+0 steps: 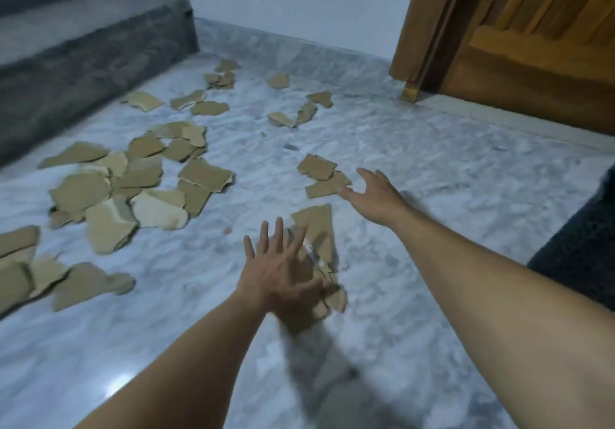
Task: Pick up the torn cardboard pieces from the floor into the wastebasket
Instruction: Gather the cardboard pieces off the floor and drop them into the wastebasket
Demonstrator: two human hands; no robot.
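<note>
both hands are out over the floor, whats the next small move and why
Probably lower the right hand onto the two overlapping cardboard pieces just ahead of it and pinch them: that hand is open, holds nothing, and those pieces lie nearest it.

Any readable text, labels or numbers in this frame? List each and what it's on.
None readable.
The cardboard pieces: plain brown, no print.
The white patch on the piece by the left hand: too blurred to read.
The door, sofa, floor: no markings.
</note>
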